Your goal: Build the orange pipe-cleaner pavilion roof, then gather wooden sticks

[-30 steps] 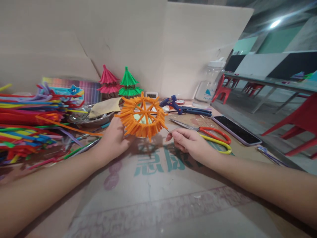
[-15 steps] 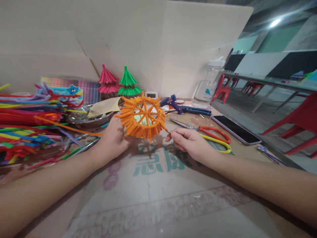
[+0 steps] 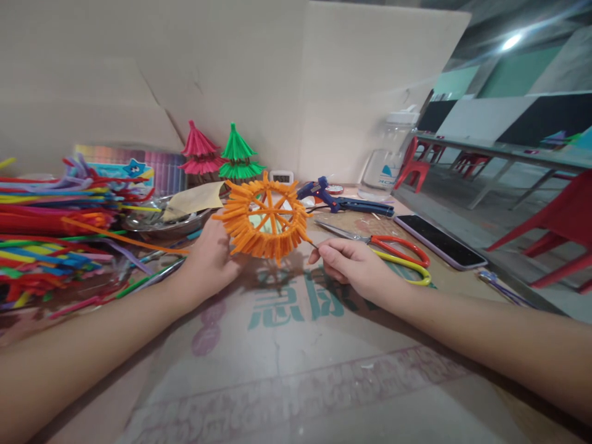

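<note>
An orange pipe-cleaner ring point(image 3: 240, 231) with crossed spokes and short tufts all round is held up over the work surface. My left hand point(image 3: 213, 251) grips it by its left side, the fingertips hidden behind it. Between the thumb and fingers of my right hand point(image 3: 348, 262) is a thin dark stick point(image 3: 314, 245). Its tip reaches the lower right tufts of the ring. Just beyond my right hand lie scissors point(image 3: 401, 249) with one red and one yellow handle.
Bundles of coloured pipe cleaners point(image 3: 50, 259) fill the left side, near a metal dish point(image 3: 143, 222). Behind stand a pink tree point(image 3: 200, 148) and a green tree point(image 3: 237, 153). A blue glue gun point(image 3: 321, 192), a clear bottle point(image 3: 388, 157) and a phone point(image 3: 439, 240) are to the right.
Both hands hold nearly the same pose. The whole view has shifted very slightly; the ring and the thin stick stay together as before.
</note>
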Action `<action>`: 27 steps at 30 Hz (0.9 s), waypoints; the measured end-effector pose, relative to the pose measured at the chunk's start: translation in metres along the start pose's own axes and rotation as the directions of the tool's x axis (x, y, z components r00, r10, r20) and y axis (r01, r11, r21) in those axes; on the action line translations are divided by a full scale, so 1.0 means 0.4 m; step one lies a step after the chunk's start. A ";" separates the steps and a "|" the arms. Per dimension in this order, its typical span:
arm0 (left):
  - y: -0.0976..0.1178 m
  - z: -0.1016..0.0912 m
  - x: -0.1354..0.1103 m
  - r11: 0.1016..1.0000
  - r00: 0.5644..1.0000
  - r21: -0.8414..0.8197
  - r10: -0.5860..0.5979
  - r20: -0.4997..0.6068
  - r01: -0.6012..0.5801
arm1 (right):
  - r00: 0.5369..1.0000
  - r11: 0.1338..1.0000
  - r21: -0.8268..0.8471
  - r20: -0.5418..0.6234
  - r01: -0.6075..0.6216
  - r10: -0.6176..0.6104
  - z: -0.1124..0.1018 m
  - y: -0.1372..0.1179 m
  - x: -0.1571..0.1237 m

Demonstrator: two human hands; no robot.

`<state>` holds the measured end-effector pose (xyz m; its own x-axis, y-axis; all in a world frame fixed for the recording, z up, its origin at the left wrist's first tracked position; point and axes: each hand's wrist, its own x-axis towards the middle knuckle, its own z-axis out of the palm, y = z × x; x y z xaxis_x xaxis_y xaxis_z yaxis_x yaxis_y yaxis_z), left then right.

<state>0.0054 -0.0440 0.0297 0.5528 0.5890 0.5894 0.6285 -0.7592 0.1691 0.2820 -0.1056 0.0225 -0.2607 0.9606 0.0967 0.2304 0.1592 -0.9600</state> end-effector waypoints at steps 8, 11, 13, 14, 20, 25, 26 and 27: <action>0.001 -0.002 0.003 1.000 1.000 0.026 -0.014 0.012 0.013 | 1.000 1.000 -0.009 0.022 0.016 -0.016 -0.003 -0.006 -0.001; -0.002 0.000 0.002 0.999 1.000 0.045 0.003 -0.013 -0.003 | 1.000 1.000 -0.010 0.007 0.016 -0.016 -0.003 -0.006 -0.002; -0.005 0.002 0.001 0.999 0.999 0.033 0.026 -0.023 -0.026 | 1.000 1.000 -0.004 0.000 0.014 -0.014 -0.002 -0.005 -0.002; -0.005 0.002 0.001 0.999 0.999 0.024 0.036 -0.026 -0.035 | 1.000 1.000 0.003 0.000 0.014 -0.014 -0.001 -0.004 -0.001; -0.003 0.001 0.004 0.999 0.999 0.006 0.040 -0.019 -0.040 | 1.000 1.000 0.011 0.001 -0.002 0.002 0.001 -0.006 0.000; 0.001 -0.002 0.007 1.000 1.000 0.016 0.023 0.003 -0.023 | 1.000 1.000 -0.007 0.011 0.007 -0.007 0.000 -0.008 -0.001; 0.001 -0.002 0.007 1.000 1.000 0.017 0.022 0.001 -0.022 | 1.000 1.000 -0.008 0.008 0.007 -0.007 0.000 -0.007 -0.001; 0.001 -0.002 0.007 1.000 1.000 0.017 0.021 -0.003 -0.020 | 1.000 1.000 -0.004 0.002 0.006 -0.006 0.000 -0.006 -0.001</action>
<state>0.0068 -0.0430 0.0320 0.5641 0.5725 0.5950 0.6264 -0.7662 0.1434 0.2814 -0.1063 0.0247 -0.2642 0.9591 0.1015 0.2325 0.1655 -0.9584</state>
